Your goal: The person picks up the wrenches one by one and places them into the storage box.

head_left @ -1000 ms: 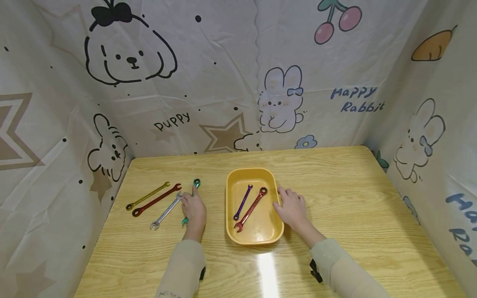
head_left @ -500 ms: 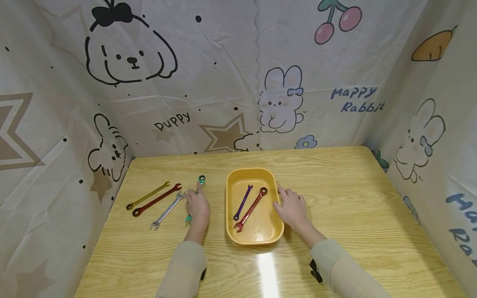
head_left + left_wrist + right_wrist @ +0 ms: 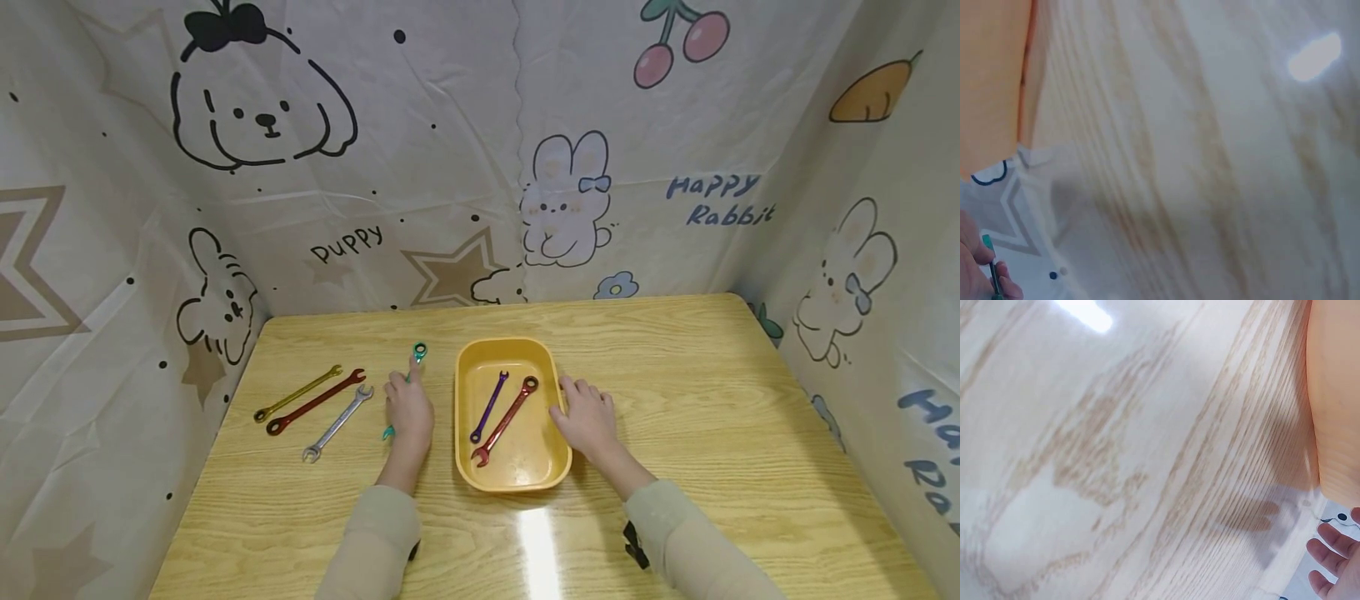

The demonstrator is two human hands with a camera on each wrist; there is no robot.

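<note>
My left hand (image 3: 410, 408) grips a green ratchet wrench (image 3: 420, 351) just above the table, left of the yellow tray (image 3: 459, 421). The ring end sticks out past the fingers, and most of the shaft is hidden by the hand. In the left wrist view, a bit of the green wrench (image 3: 987, 241) shows between thumb and fingers. At the tray's right rim rests my right hand (image 3: 587, 419), thumb over the edge and fingers loosely extended along the outer side. Inside the tray lie a small purple wrench (image 3: 489, 408) and a larger red wrench (image 3: 506, 421).
Left on the wooden table (image 3: 705, 375) lie a silver wrench (image 3: 337, 425), a dark red wrench (image 3: 315, 403) and a gold wrench (image 3: 300, 393), all slanted. Cloth walls with cartoon prints (image 3: 566, 204) enclose the table at the back and sides.
My left hand has moved right and slightly away from me, carrying the green wrench off from beside the silver one toward the tray. The right hand and tray have stayed put.
</note>
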